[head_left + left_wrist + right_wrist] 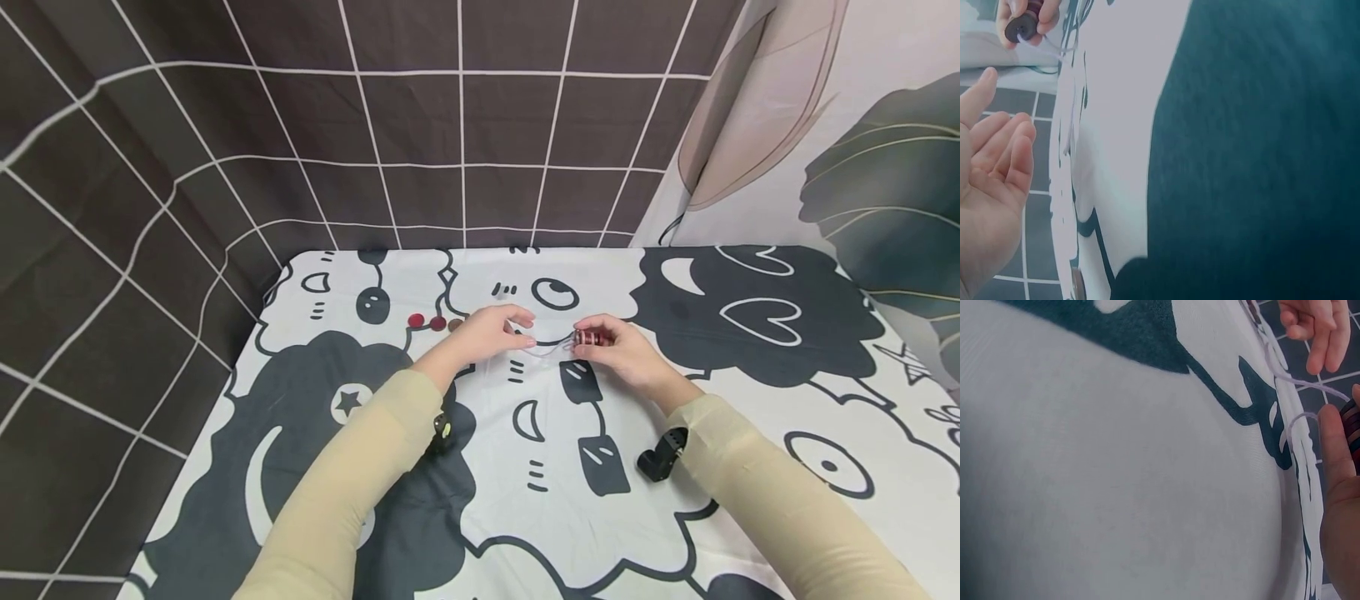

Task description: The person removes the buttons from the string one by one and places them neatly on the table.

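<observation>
My right hand [618, 352] grips a short stack of dark red and brown round discs [591, 337] between thumb and fingers. A thin pale string [1310, 384] comes out of the stack, and in the left wrist view it passes through a hole in the dark end disc [1021, 28]. To the left, my left hand [491, 332] hovers apart from the stack, its fingers loosely bent and nothing seen in its grasp. Beside it on the cloth lie a bright red disc [416, 320], a dark red disc [438, 323] and a brown disc [454, 324], the last partly near the hand.
A white cloth with dark cartoon figures [555, 517] covers the table. Behind it hangs a dark curtain with a white grid [420, 117], and a leaf-patterned curtain [877, 167] is at the right. A black wrist camera [662, 455] sits under the right sleeve.
</observation>
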### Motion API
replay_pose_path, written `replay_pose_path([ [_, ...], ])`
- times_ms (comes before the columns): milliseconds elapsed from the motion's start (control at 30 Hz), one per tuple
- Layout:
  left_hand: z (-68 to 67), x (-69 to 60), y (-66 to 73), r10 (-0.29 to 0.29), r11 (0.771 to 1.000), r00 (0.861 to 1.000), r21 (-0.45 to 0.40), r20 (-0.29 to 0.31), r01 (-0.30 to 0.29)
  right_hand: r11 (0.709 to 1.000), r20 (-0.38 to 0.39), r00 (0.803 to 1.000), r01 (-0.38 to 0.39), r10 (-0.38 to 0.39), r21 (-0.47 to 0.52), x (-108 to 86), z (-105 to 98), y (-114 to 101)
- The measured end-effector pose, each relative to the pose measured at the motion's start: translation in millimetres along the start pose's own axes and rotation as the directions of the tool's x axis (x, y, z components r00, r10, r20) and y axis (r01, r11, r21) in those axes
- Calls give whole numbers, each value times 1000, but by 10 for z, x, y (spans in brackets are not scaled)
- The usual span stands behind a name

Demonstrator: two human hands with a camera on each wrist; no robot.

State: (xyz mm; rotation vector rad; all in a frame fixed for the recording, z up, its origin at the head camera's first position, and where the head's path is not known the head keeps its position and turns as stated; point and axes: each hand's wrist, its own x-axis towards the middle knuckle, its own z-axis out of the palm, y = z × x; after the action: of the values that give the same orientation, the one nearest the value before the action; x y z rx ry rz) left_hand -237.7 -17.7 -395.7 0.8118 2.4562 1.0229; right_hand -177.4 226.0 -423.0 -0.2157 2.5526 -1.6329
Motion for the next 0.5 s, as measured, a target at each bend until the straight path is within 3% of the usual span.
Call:
replay_pose_path([
  [500,127,76,18,27,998,1000,-62,-3,-27,1000,-9,1000,9,-9,-3,2,16,-5],
])
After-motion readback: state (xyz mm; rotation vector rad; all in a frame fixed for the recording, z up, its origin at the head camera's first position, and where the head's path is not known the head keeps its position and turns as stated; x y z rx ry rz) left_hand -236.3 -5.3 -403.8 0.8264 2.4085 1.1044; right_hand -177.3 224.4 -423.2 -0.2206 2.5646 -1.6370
